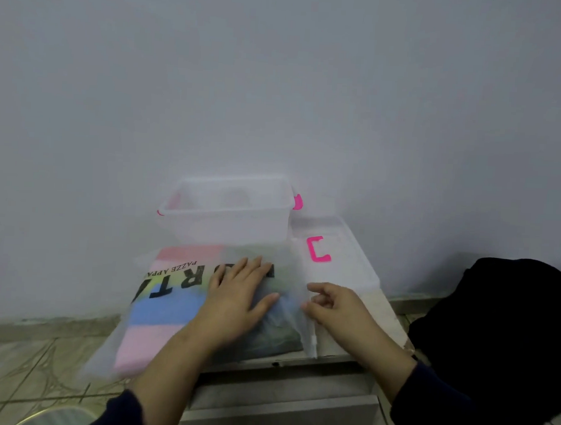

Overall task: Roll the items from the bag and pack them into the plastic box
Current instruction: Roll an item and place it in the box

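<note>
Nearest the camera: two dark navy sleeves, forearms bare beyond the cuffs. Low at the left corner, a curved metallic rim, too blurred to identify, over a beige tiled floor. Under the arms, a small grey table with a drawer front facing the camera.

Farther up on the tabletop, a frosted translucent plastic bag printed with black capital letters, lying flat and overhanging the table's left edge; through it, folded cloth in pink, blue, yellow-green and a dark green patch. Left hand flat on top of the bag, fingers straight and spread, pressing down, grasping nothing. Right hand at the bag's right-hand edge, thumb and fingers curled and pinching the thin plastic there.

Right of the bag, a clear rectangular lid with a bright pink handle, lying flat. Off to the right, a black fabric mass.

Behind the bag, touching its far edge, a clear plastic storage box with pink latches at both ends, open-topped. Beyond everything, a plain pale wall.
</note>
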